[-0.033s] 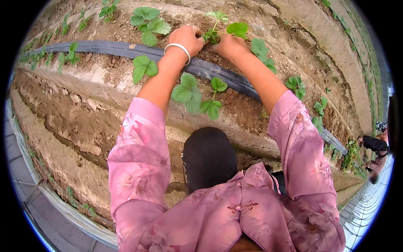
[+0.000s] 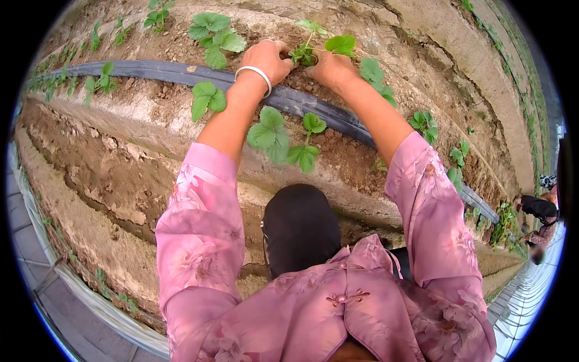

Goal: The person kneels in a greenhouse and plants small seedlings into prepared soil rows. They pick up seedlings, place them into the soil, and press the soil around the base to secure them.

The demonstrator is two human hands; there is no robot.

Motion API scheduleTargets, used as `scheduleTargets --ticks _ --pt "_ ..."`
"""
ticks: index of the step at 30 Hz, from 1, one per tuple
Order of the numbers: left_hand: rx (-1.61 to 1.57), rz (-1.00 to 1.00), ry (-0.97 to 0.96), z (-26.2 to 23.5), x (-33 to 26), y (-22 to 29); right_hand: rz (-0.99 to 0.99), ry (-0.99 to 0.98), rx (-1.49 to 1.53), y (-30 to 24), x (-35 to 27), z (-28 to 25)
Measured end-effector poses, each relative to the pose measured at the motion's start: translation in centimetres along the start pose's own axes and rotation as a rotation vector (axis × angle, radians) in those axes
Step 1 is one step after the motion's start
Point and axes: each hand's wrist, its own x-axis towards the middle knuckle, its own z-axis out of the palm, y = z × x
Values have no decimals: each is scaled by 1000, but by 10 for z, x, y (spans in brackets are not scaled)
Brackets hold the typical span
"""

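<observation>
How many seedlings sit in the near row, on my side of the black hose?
3 clear: one left of the left forearm, one large between the forearms, one smaller beside it. More follow the black hose far left, too small to count.

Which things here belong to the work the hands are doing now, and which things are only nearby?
In the work:
- left hand, pressing soil beside the seedling
- right hand, on the other side of it
- small seedling between both hands
- soil bed

Only nearby:
- black hose along the bed
- other leafy plants
- white bracelet
- another person at the far right
</observation>
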Motion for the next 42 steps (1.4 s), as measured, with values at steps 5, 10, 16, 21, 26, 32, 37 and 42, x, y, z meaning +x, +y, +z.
scheduleTargets --ticks 5,10,16,21,26,32,37,42 --pt "-23 81 49 0 -13 -4 -50 184 239 27 4 25" --pt "137 86 -11 3 -4 12 -276 220 -433 80 51 86" --pt "120 121 -78 -7 -4 0 -83 -151 385 12 3 -7" --pt "160 11 -84 -3 3 14 23 -41 397 22 17 15" --pt "206 -74 -72 -6 -3 23 -137 97 367 17 10 8" --pt "144 -89 -55 -9 -5 19 39 19 421 3 5 -4" --pt "209 -135 -61 -5 -3 26 -85 40 372 17 13 0" --pt "173 19 -229 -14 5 3 -184 -50 320 13 11 -4"
